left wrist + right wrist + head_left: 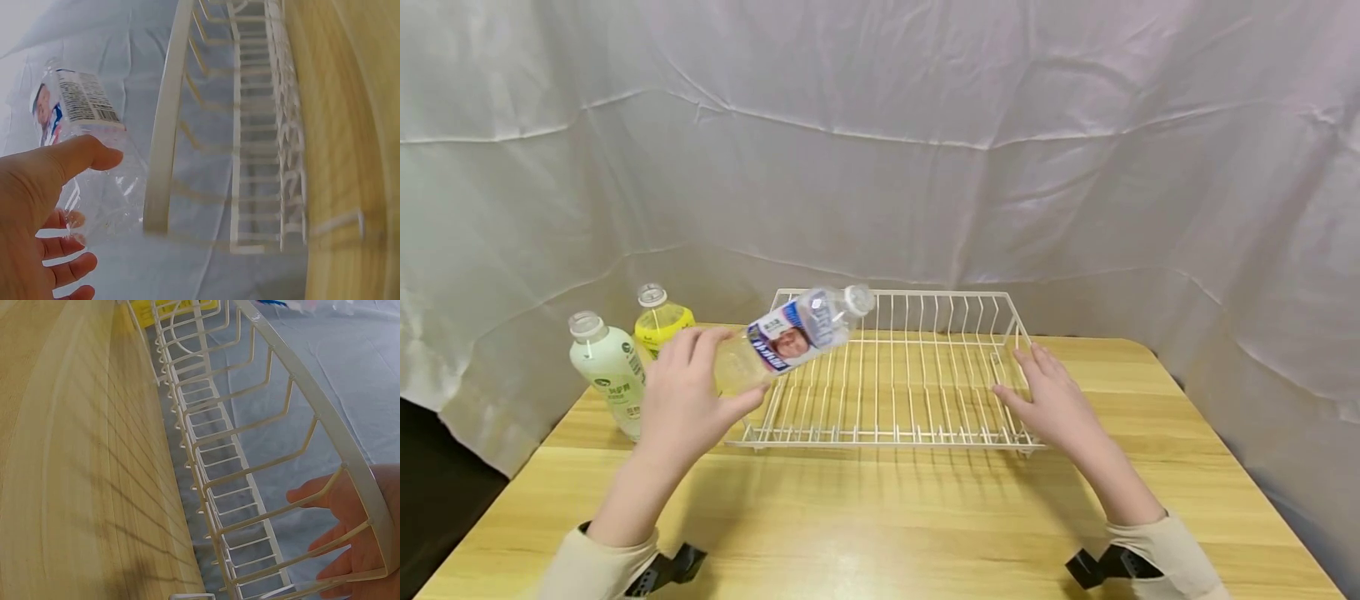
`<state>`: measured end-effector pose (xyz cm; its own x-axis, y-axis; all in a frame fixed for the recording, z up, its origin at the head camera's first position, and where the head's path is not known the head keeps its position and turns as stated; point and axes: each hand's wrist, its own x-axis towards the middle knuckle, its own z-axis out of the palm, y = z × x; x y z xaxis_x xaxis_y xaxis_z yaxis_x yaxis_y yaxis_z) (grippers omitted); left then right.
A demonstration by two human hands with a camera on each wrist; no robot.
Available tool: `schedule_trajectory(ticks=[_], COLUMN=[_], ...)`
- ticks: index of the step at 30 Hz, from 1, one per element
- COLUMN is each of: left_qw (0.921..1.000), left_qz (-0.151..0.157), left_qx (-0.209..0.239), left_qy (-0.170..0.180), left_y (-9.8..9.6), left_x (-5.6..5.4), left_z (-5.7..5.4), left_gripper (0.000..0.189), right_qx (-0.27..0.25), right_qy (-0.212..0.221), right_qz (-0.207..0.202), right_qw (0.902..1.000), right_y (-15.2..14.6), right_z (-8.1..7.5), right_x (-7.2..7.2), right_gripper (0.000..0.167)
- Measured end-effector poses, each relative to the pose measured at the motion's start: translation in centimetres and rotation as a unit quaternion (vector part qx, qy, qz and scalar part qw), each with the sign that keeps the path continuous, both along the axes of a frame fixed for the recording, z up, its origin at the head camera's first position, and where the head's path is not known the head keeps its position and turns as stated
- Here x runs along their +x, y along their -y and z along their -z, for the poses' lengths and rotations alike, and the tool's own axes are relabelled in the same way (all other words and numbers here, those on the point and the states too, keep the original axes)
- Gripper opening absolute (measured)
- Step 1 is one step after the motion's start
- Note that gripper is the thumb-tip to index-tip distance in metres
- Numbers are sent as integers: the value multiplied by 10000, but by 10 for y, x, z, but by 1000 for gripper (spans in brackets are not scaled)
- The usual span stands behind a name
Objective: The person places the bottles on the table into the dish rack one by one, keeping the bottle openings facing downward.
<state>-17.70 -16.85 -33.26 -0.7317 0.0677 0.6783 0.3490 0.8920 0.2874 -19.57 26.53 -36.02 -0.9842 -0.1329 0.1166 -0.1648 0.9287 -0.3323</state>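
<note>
My left hand (688, 404) grips a clear plastic bottle (793, 335) near its base. The bottle lies tilted in the air over the left part of a white wire dish rack (887, 446), its white-capped top pointing up and right. In the left wrist view the thumb and fingers curl round the bottle (87, 100), whose label has printed text. At the rack's right end, my right hand (1060, 400) has loosely spread fingers. In the right wrist view it is partly behind the rack's wires (350, 450); whether it touches them I cannot tell.
Left of the rack stand a pale green bottle (606, 367) and a yellow-labelled bottle (662, 321), partly hidden by my left hand. The rack stands on a wooden table (865, 517). A pale grey curtain (880, 200) hangs behind and round the sides.
</note>
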Motion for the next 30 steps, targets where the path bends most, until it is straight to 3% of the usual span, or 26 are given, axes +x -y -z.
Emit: schedule_trajectory(ticks=[9,16,20,25,30], left_qw=[9991,9973,9953,9931,9894], left_qz=[237,438,504,644,798], left_qx=[-320,-519,-760,-873,-1121], left_qy=[161,285,326,443,454], left_y=[-43,-73,-82,-87,-91], left_x=[-19,-32,-35,-37,-38], left_z=[3,16,25,29,30], left_gripper=[77,74,72,71,73], right_qx=[43,72,79,190,369], right_qy=[-63,-146,-226,-1008,-2191], right_qz=[18,20,-18,-267,-836], right_qw=[10000,9999,9997,9944,9714], right_y=[2,4,5,6,7], right_z=[4,3,5,6,5], right_x=[-2,-1,-1,-2,-2], right_gripper=[84,83,84,83,90])
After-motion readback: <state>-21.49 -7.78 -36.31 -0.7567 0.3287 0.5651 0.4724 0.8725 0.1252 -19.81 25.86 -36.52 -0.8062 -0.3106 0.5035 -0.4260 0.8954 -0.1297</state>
